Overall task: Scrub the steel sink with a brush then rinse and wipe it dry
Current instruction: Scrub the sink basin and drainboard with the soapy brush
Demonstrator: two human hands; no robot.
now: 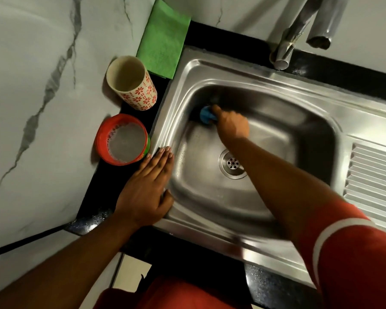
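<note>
A steel sink (265, 76) fills the middle of the view, set into a black counter (98, 197) against a white marbled wall (31, 85). Its ribbed draining board (374, 175) runs off to the right, and a round drain (232, 163) sits in the basin floor. A chrome tap (299, 36) stands at the far rim, right of centre.

A person in a red sleeve (354, 253) leans over the near edge. The right hand (232, 124) reaches deep into the basin and grips a blue brush (206, 113), held against the far left wall of the basin. The left hand (147, 188) lies flat on the sink's left rim, fingers straight and together, holding nothing.

On the counter to the left, a green cloth (163, 39) lies at the far corner. Nearer stands a cup (132, 83) with a red flower pattern, and nearer again a red tub (122, 142) of cloudy, bubbly liquid, just beside the left fingertips.
</note>
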